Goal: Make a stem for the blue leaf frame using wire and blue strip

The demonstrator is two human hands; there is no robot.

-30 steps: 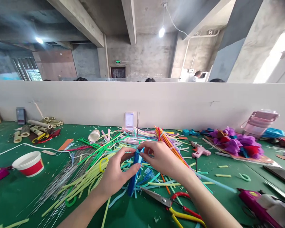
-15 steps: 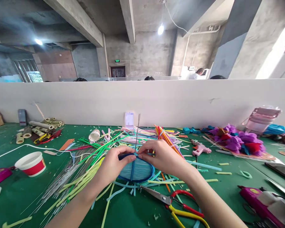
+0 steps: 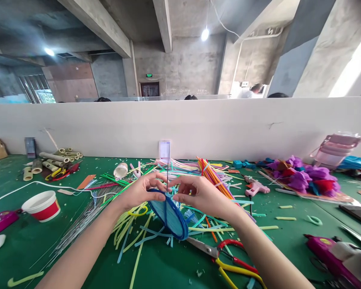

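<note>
Blue disc (image 3: 172, 218): I have it tilted in front of me, hung between the two hands, a dark rim around a paler face with a dark strip down the middle; I can't tell whether its low edge touches anything.
Left hand (image 3: 141, 188): fingers closed on the upper rim, thumb on the near face, so I have a grip there.
Right hand (image 3: 206, 196): thumb and fingers bent in at the top of the rim; from my end I can't tell whether they pinch anything.
Thin wire (image 3: 167, 172): upright from the disc's top, between both sets of fingertips.
Scissors (image 3: 212, 251): on the worktop (image 3: 102, 269), blades pointing at the disc's lower edge, red and yellow handles near my right forearm.
Yellow-green stems (image 3: 123, 233): loosely spread left of the disc, with bare metal wires (image 3: 75, 230) farther left.
Orange stems (image 3: 212, 172): bundled beyond the right hand.
Pink glue gun (image 3: 257, 188): lying to the right of that bundle.
Paper cup (image 3: 43, 210): standing well to my left, white with a red band.
Phone (image 3: 164, 150): propped against the pale partition (image 3: 123, 128), straight ahead.
</note>
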